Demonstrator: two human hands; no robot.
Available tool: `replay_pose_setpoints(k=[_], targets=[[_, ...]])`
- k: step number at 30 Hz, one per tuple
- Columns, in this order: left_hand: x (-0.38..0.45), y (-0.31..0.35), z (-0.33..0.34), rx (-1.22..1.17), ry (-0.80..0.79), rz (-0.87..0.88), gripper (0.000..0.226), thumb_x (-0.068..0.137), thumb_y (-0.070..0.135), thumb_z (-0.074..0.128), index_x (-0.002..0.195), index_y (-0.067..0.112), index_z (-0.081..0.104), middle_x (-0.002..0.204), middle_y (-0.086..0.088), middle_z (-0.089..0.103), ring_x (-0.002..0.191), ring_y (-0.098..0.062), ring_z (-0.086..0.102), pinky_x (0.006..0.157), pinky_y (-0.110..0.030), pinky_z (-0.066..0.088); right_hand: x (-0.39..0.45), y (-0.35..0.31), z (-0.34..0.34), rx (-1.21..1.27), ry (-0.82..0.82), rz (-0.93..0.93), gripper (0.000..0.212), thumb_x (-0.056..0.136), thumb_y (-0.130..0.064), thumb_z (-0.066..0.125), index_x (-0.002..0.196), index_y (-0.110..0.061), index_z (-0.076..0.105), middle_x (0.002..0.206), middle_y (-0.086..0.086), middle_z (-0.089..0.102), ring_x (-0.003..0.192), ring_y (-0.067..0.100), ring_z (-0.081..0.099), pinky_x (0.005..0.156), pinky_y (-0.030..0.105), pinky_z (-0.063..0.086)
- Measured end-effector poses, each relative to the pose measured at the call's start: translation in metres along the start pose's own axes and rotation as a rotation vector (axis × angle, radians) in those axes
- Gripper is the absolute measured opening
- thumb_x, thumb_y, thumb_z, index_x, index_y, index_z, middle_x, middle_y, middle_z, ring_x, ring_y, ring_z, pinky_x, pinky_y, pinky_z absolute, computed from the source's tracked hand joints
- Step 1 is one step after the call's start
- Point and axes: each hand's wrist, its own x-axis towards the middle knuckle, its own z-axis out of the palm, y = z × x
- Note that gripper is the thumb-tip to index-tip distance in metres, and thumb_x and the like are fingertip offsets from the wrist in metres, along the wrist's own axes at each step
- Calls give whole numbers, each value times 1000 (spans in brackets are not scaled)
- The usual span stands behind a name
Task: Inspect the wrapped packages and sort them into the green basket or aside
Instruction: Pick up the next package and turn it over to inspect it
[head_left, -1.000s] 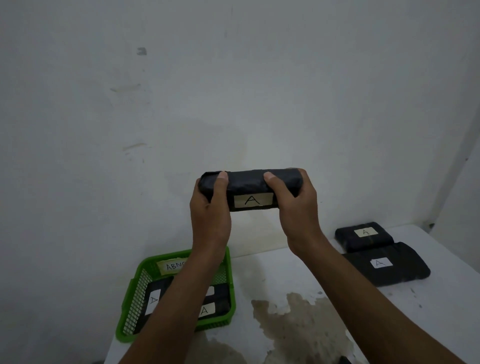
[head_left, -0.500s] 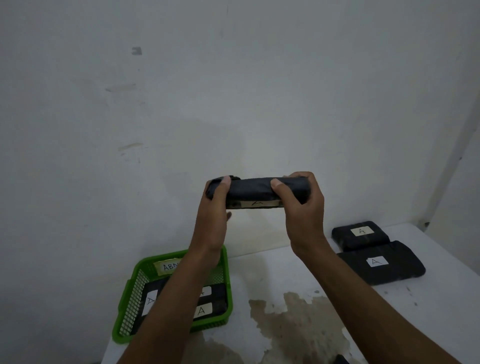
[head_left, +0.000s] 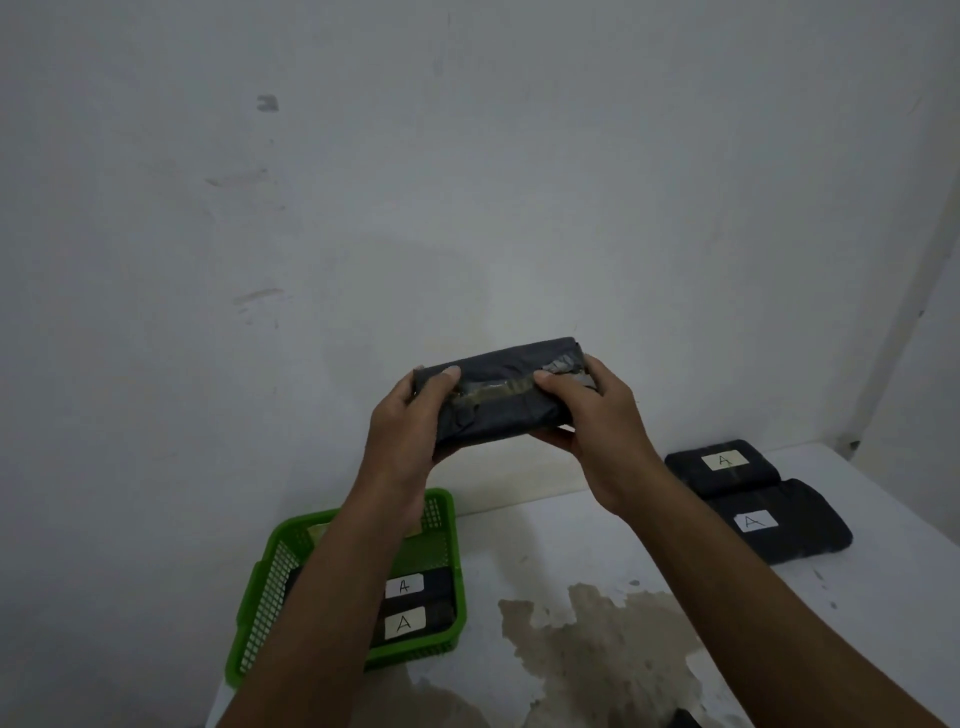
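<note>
While both hands keep it raised in front of the wall, the wrapped package (head_left: 501, 397) sits well above the table (head_left: 597, 540), roughly between the green basket (head_left: 257, 608) and the two packages set aside on the right. Only the head view is on offer. The package's taped seam faces the camera, a shiny, wrinkled strip running along its length, and no label shows on this face; holding it up like this probably serves the inspection, since the seam is where a bad wrap would show.

The left hand (head_left: 402, 431) grips the left end, thumb pressed on the near face and fingers curled behind, out of sight. The right hand (head_left: 597, 415) clamps the right end the same way, thumb on the tape and fingers wrapped under and behind. Neither hand is slack; both close firmly on the package.

Down on the table, the basket holds at least two dark packages with white "A" labels (head_left: 404, 622), partly hidden by the left forearm. On the right, a smaller labelled package (head_left: 722, 465) lies against a larger one (head_left: 779, 522). A brownish stain (head_left: 597, 634) spreads over the tabletop between the arms.
</note>
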Motion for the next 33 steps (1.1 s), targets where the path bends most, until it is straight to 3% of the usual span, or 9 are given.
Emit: replay_pose_setpoints(k=[3, 6, 14, 19, 24, 26, 29, 31, 33], targets=[[3, -6, -3, 147, 85, 106, 56, 87, 35, 74, 139, 26, 55, 130, 1, 64, 119, -16, 62, 98, -38, 55, -1, -4, 1, 17, -5, -9, 32, 87, -13, 75, 117, -17, 66, 113, 8, 71, 96, 20, 73, 72, 32, 61], [0, -5, -1, 178, 123, 208, 54, 88, 29, 74, 139, 28, 55, 133, 3, 62, 122, -10, 58, 102, -36, 52, -1, -5, 4, 7, 21, -50, 40, 81, -12, 80, 119, -18, 66, 113, 7, 72, 98, 22, 73, 72, 33, 62], [-1, -4, -1, 143, 100, 287, 48, 90, 26, 72, 135, 31, 57, 125, 8, 63, 109, 0, 61, 84, -18, 57, -3, -3, 3, 27, -4, -85, 37, 83, -14, 79, 117, -19, 66, 110, 5, 73, 98, 21, 73, 72, 32, 61], [-3, -7, 0, 171, 76, 394, 38, 91, 18, 70, 126, 28, 60, 115, 12, 64, 100, 2, 64, 81, -19, 58, -4, -3, 4, -26, -2, -104, 36, 84, -14, 77, 118, -21, 65, 113, 4, 71, 98, 20, 72, 71, 32, 62], [-3, -15, -7, 378, -7, 659, 46, 90, 23, 70, 133, 27, 53, 119, 19, 57, 108, -6, 62, 84, -20, 56, -7, -7, 3, -26, -4, 92, 36, 84, -47, 74, 114, -28, 65, 114, 0, 69, 102, 18, 69, 71, 36, 63], [-4, -14, -7, 414, -80, 593, 59, 86, 38, 68, 141, 36, 46, 129, 12, 54, 114, -6, 60, 87, -21, 56, -5, -7, 3, 23, 92, 48, 37, 84, -45, 74, 113, -23, 65, 110, 0, 71, 100, 17, 69, 73, 34, 63], [-10, -8, 2, 284, -72, 340, 64, 83, 59, 56, 143, 42, 42, 134, 8, 52, 115, -4, 58, 93, -30, 56, -6, -4, 5, 19, 123, -130, 30, 86, -32, 75, 109, -18, 64, 110, 3, 69, 104, 21, 67, 83, 38, 61], [-12, -4, 10, 154, 11, 211, 55, 89, 60, 51, 136, 31, 49, 128, 3, 56, 109, -7, 59, 90, -36, 58, -9, -1, 7, -59, 85, -249, 26, 84, -31, 76, 105, -20, 63, 108, 4, 67, 104, 23, 65, 91, 44, 58], [-13, -2, 17, 127, 118, 216, 37, 95, 53, 53, 120, 26, 55, 115, 4, 62, 102, -8, 61, 86, -36, 58, -11, -2, 9, -98, 42, -249, 28, 84, -38, 73, 105, -24, 62, 110, 3, 66, 106, 22, 64, 94, 45, 56]])
